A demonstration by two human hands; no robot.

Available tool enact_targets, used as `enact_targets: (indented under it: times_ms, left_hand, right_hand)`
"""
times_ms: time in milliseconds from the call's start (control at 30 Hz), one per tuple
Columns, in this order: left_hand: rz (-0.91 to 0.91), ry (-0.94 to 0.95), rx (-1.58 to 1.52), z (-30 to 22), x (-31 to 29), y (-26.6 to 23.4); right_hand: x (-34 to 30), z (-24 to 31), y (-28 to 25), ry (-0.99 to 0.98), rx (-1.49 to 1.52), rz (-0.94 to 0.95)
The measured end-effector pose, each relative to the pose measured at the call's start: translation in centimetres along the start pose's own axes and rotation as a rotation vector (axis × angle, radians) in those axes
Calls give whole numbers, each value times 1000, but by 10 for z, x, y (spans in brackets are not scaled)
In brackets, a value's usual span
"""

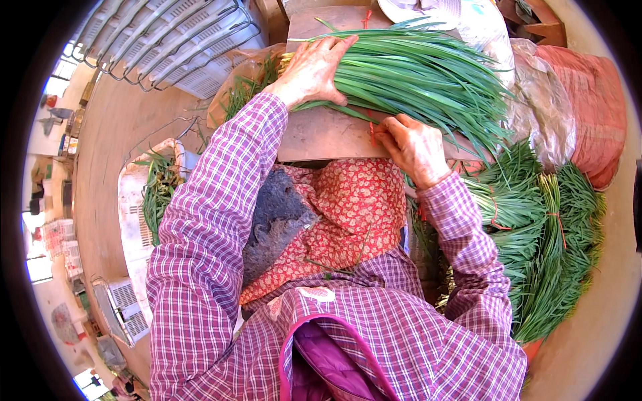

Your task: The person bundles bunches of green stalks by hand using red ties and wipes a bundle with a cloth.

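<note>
A large loose bunch of garlic chives (421, 70) lies across a brown board (314, 137), its leaf tips to the right. My left hand (314, 70) grips the bunch near its left end, fingers over the top and thumb along the near side. A red tie (372, 127) runs out from under the bunch at the near side, and its other end shows beyond the far side. Just below the bunch, my right hand (414, 144) is closed in a pinch beside the red tie. Whether it holds the tie or a leaf is hidden by the fingers.
Tied chive bunches (528, 207) are piled at my right. Beyond them stand a red sack (585, 110) and clear plastic (538, 100). A wire rack (164, 40) is at the far left; a white crate (137, 200) with loose leaves stands at my left. Red flowered cloth (361, 200) covers my lap.
</note>
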State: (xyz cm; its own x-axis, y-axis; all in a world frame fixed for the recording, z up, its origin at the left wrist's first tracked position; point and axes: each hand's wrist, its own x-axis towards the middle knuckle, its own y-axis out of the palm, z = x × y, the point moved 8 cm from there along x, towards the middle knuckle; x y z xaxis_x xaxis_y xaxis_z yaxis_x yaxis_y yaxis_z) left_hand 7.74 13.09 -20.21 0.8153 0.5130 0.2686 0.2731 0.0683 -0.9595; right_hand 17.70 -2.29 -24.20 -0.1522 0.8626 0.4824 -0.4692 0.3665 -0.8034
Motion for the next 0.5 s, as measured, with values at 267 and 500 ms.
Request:
enact_targets:
  times_ms: [267, 500]
  left_hand:
    - [56, -29, -43, 4, 4, -2]
    - [74, -33, 7, -2, 8, -3]
  right_hand:
    - [11, -13, 26, 409, -141, 114]
    - [12, -22, 30, 420, 214, 167]
